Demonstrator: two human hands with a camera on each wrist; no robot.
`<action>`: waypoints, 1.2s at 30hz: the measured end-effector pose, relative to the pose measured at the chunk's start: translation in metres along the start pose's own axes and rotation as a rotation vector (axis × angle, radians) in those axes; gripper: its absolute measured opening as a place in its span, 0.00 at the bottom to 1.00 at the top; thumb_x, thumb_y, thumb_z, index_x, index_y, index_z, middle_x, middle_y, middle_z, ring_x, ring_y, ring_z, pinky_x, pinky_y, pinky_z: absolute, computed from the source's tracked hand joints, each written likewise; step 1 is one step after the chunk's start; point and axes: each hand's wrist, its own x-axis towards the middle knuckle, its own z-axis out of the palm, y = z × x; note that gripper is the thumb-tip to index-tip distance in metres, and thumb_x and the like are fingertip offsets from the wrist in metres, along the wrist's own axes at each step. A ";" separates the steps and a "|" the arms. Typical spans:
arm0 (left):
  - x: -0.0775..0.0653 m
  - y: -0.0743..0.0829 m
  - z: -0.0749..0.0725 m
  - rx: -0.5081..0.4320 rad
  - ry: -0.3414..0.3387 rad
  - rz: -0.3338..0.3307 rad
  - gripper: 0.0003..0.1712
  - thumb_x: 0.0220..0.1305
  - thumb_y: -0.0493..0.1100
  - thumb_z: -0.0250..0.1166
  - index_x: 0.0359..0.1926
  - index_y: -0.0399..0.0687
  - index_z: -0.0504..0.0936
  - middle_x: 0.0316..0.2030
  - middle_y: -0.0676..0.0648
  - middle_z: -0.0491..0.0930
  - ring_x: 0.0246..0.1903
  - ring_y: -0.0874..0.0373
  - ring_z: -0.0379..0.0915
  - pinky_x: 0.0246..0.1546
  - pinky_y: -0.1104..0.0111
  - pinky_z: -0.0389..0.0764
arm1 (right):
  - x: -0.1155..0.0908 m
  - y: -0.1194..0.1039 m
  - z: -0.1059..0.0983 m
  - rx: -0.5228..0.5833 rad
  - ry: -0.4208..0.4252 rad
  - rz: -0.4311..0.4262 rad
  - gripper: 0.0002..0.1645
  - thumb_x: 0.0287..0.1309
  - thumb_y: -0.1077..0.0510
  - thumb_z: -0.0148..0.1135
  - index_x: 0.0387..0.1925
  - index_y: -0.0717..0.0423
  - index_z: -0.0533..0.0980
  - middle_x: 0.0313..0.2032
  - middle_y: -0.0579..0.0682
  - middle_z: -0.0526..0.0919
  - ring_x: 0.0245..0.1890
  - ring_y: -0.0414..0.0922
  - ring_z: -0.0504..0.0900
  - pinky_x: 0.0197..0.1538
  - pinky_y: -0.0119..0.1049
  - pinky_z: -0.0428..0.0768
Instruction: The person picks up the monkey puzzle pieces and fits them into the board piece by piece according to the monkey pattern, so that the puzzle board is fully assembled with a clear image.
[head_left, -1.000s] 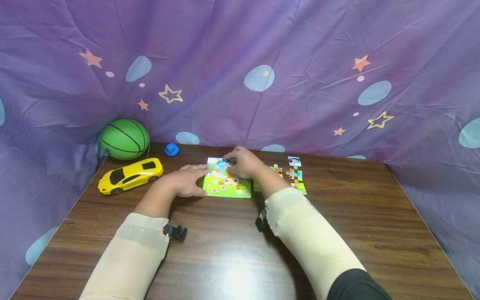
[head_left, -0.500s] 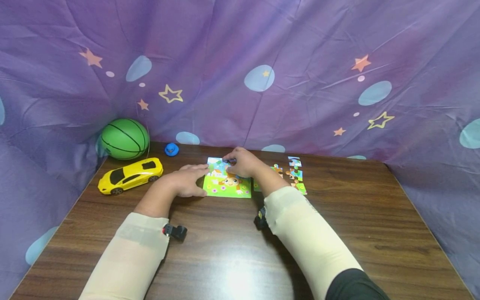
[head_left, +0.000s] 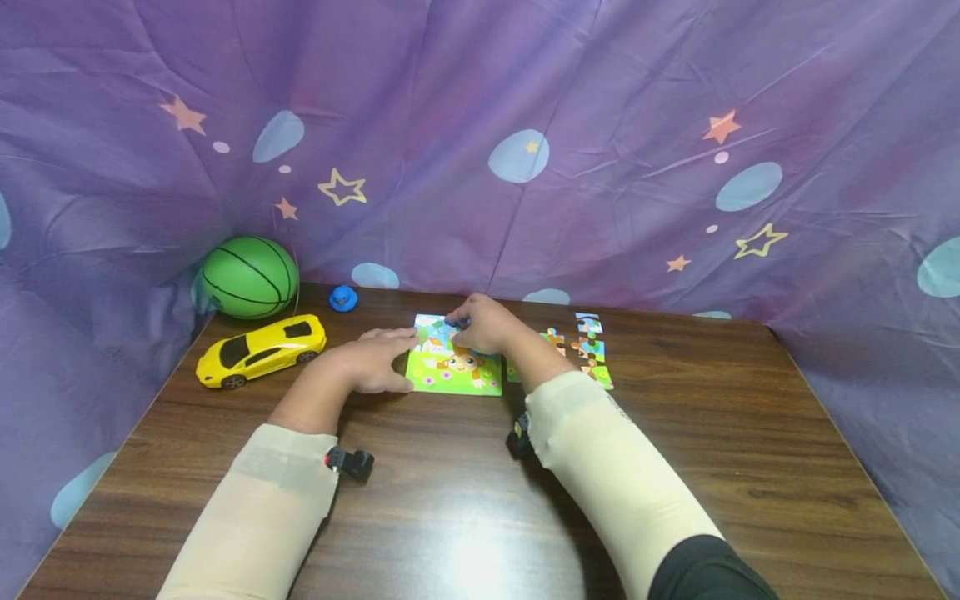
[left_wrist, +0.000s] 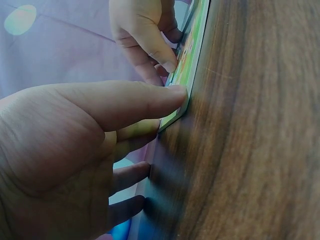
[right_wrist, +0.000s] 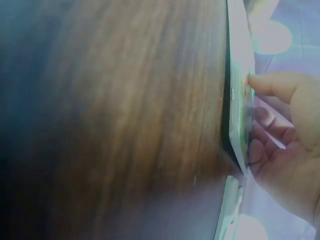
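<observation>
A picture puzzle board [head_left: 450, 383] with a cartoon monkey on green grass lies flat on the table. My left hand [head_left: 367, 362] is at its left edge, thumb and fingers spread. In the left wrist view the thumb [left_wrist: 150, 104] of that hand rests on the near corner of the board. Over the upper part of the board, my right hand [head_left: 491, 325] pinches a puzzle piece, mostly hidden by the fingers. The right wrist view shows its thumb [right_wrist: 275, 85] right at the board's face and the other fingers curled. Several loose puzzle pieces [head_left: 590, 348] lie to the right, partly behind the right wrist.
A yellow toy car [head_left: 262, 352] stands left of the left hand. Behind it are a green ball [head_left: 251, 277] and a small blue duck [head_left: 343, 298]. A purple curtain [head_left: 450, 125] hangs along the back of the wooden table [head_left: 420, 500].
The right forearm has shifted slightly to the left, while the right fingers stay on the same spot of the board. My left hand and the loose pieces have not moved.
</observation>
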 end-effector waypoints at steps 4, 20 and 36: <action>0.000 0.000 0.000 0.000 0.004 0.000 0.49 0.71 0.55 0.68 0.86 0.51 0.57 0.88 0.49 0.48 0.86 0.36 0.39 0.85 0.37 0.48 | 0.001 -0.001 -0.001 0.005 -0.008 0.018 0.27 0.66 0.52 0.73 0.66 0.47 0.84 0.68 0.53 0.76 0.70 0.55 0.76 0.80 0.51 0.71; -0.001 -0.001 -0.002 0.009 0.004 0.004 0.49 0.72 0.56 0.68 0.85 0.50 0.57 0.88 0.48 0.48 0.86 0.35 0.39 0.85 0.37 0.48 | 0.003 -0.002 -0.004 0.016 -0.034 0.004 0.28 0.68 0.51 0.73 0.68 0.46 0.82 0.69 0.55 0.76 0.70 0.55 0.76 0.79 0.51 0.71; 0.001 -0.001 0.001 0.009 0.002 0.006 0.49 0.72 0.55 0.68 0.85 0.51 0.57 0.87 0.48 0.48 0.86 0.35 0.40 0.85 0.38 0.47 | 0.002 0.009 -0.004 0.105 -0.003 -0.003 0.29 0.67 0.51 0.74 0.68 0.46 0.82 0.68 0.54 0.78 0.69 0.54 0.77 0.77 0.50 0.74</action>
